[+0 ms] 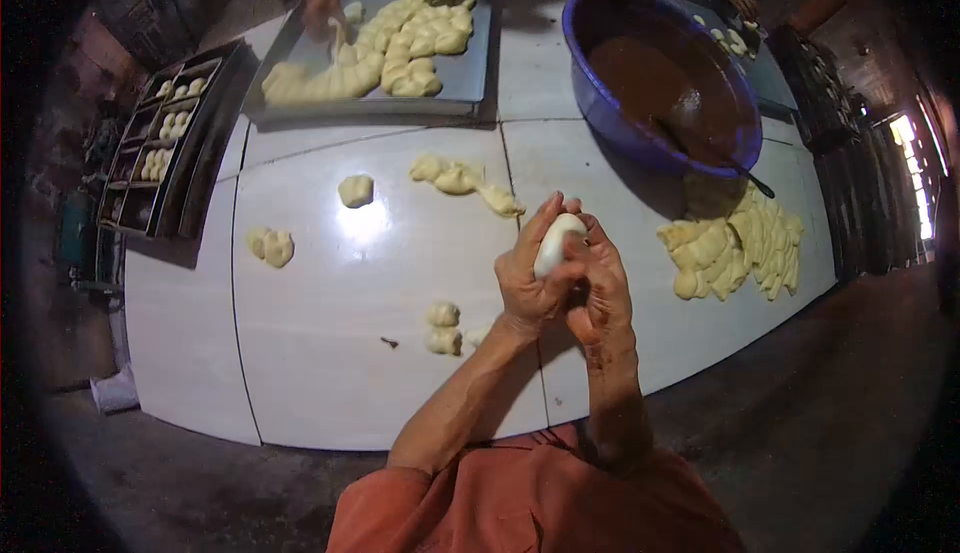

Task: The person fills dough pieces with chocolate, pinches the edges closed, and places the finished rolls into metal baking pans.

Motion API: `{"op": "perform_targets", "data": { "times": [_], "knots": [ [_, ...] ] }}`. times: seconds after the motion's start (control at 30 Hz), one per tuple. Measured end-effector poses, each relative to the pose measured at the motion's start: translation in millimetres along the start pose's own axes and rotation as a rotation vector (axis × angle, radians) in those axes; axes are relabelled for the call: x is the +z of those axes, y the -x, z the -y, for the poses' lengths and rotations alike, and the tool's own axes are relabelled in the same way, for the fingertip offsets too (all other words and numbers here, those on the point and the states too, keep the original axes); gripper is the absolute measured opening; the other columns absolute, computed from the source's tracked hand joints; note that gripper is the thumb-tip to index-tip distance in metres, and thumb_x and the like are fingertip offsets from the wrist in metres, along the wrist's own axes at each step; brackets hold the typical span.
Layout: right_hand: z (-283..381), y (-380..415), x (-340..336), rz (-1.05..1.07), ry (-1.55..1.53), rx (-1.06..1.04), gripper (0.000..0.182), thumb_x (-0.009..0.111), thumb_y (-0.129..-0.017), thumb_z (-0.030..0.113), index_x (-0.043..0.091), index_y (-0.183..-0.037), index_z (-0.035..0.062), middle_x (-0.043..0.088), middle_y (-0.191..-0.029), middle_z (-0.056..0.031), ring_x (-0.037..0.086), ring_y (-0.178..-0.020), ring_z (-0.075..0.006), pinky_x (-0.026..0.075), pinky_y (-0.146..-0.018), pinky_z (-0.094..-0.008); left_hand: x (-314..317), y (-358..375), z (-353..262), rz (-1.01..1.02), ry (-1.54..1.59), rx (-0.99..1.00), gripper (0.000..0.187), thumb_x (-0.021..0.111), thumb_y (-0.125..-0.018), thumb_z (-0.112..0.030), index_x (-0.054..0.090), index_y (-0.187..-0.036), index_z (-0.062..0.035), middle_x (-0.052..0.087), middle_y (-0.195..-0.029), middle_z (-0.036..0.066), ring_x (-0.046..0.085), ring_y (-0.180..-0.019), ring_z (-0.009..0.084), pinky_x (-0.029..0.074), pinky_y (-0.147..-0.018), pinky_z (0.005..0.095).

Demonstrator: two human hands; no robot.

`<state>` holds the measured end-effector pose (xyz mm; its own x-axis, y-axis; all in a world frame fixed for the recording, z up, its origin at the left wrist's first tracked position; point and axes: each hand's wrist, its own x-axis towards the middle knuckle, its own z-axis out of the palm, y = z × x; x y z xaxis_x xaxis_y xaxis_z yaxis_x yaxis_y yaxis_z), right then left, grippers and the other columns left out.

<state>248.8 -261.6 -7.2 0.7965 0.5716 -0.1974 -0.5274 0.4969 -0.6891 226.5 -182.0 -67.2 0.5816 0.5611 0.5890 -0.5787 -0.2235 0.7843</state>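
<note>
White, dark-seamed table below. I log left hand and right hand, both partly curled, cupping one smooth, white, oval dough piece (round purple basin beyond).

- From my remote seat I see a rust-orange top, plain across the part in my view, with soft creases and darker folds.
- Its sleeves end high enough that I see both forearms bare: the left forearm and the right forearm, each slim and narrowing towards the wrist.
- I make out fine skin creases around the right wrist.
- The left hand and right hand are bare, with slender fingers.
</note>
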Motion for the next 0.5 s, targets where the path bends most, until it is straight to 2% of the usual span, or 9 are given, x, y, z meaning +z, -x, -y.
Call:
{"op": "perform_targets", "data": {
  "times": [0.1, 0.17, 0.23, 0.27, 0.33, 0.37, 0.43, 0.47, 0.5],
  "knots": [
    [21, -13, -11, -0.004, -0.023, -0.011, 0.030, 0.071, -0.094, 0.015, 0.056, -0.119, 0.0072, 0.064, -0.104, -0.0049, 0.066, -0.094, -0.0150, 0.056, -0.083, -0.0293, 18, 2, -3, 0.031, 0.245, -0.232, 0.088, 0.082, -0.085, -0.034, 0.037, -0.152, 0.0008, 0.063, -0.133, 0.020, 0.066, -0.114, 0.0270, 0.056, -0.093, 0.0352],
    [45, -23, -16, -0.023, 0.049, 0.000, 0.027, 0.068, -0.096, 0.018, 0.057, -0.118, 0.0078, 0.064, -0.105, -0.0045, 0.065, -0.095, -0.0149, 0.055, -0.086, -0.0304, 31, 1, -3, 0.045, 0.247, -0.320, 0.087, 0.082, -0.086, -0.031, 0.035, -0.153, -0.0013, 0.060, -0.137, 0.020, 0.067, -0.113, 0.0263, 0.056, -0.092, 0.0350],
    [81, -51, -29, -0.050, 0.205, -0.263, 0.025, 0.067, -0.096, 0.018, 0.057, -0.116, 0.0074, 0.065, -0.106, -0.0046, 0.065, -0.092, -0.0151, 0.055, -0.082, -0.0324, 30, -2, -16, 0.087, 0.276, -0.608, 0.080, 0.080, -0.088, -0.027, 0.039, -0.152, -0.0042, 0.057, -0.137, 0.024, 0.063, -0.116, 0.0248, 0.054, -0.095, 0.0350],
    [105, -70, -38, -0.041, 0.311, -0.345, 0.023, 0.066, -0.096, 0.016, 0.059, -0.116, 0.0065, 0.064, -0.104, -0.0047, 0.065, -0.090, -0.0149, 0.054, -0.080, -0.0311, 23, -4, -17, 0.098, 0.284, -0.602, 0.080, 0.080, -0.088, -0.027, 0.039, -0.152, -0.0042, 0.057, -0.137, 0.024, 0.063, -0.116, 0.0248, 0.054, -0.095, 0.0350],
    [153, -112, -56, -0.126, 0.734, -0.490, 0.022, 0.062, -0.098, 0.021, 0.060, -0.113, 0.0044, 0.066, -0.101, -0.0076, 0.065, -0.091, -0.0146, 0.054, -0.079, -0.0329, 7, -8, -17, 0.187, 0.186, -0.807, 0.059, 0.073, -0.093, -0.019, 0.050, -0.144, -0.0026, 0.061, -0.134, 0.019, 0.066, -0.111, 0.0236, 0.054, -0.093, 0.0341],
    [172, -130, -63, -0.125, 0.735, -0.495, 0.022, 0.062, -0.098, 0.021, 0.060, -0.113, 0.0044, 0.066, -0.101, -0.0076, 0.065, -0.091, -0.0146, 0.054, -0.079, -0.0329, -2, -12, -16, 0.223, 0.105, -0.791, 0.051, 0.071, -0.095, -0.018, 0.054, -0.140, -0.0020, 0.063, -0.131, 0.017, 0.067, -0.109, 0.0228, 0.054, -0.093, 0.0337],
    [198, -159, -72, -0.099, 1.440, -0.313, 0.025, 0.062, -0.096, 0.023, 0.062, -0.112, 0.0034, 0.069, -0.105, -0.0104, 0.067, -0.097, -0.0226, 0.054, -0.083, -0.0397, -14, -20, -19, 0.253, -0.007, -0.781, 0.040, 0.069, -0.097, -0.021, 0.062, -0.131, -0.0011, 0.069, -0.123, 0.014, 0.068, -0.105, 0.0210, 0.054, -0.092, 0.0339],
    [200, -175, -82, -0.098, 1.437, -0.318, 0.025, 0.062, -0.096, 0.023, 0.062, -0.112, 0.0034, 0.069, -0.105, -0.0104, 0.067, -0.097, -0.0226, 0.054, -0.083, -0.0397, -18, -24, -21, 0.255, -0.010, -0.777, 0.040, 0.069, -0.097, -0.021, 0.062, -0.131, -0.0011, 0.069, -0.123, 0.014, 0.068, -0.105, 0.0210, 0.054, -0.092, 0.0339],
    [196, -194, -99, -0.026, 1.723, -0.229, 0.028, 0.062, -0.095, 0.023, 0.063, -0.115, 0.0031, 0.070, -0.110, -0.0123, 0.067, -0.100, -0.0267, 0.053, -0.086, -0.0431, -22, -26, -22, 0.294, -0.066, -0.791, 0.040, 0.069, -0.097, -0.022, 0.062, -0.130, -0.0011, 0.069, -0.123, 0.014, 0.068, -0.106, 0.0212, 0.054, -0.093, 0.0346]
  ]
}}
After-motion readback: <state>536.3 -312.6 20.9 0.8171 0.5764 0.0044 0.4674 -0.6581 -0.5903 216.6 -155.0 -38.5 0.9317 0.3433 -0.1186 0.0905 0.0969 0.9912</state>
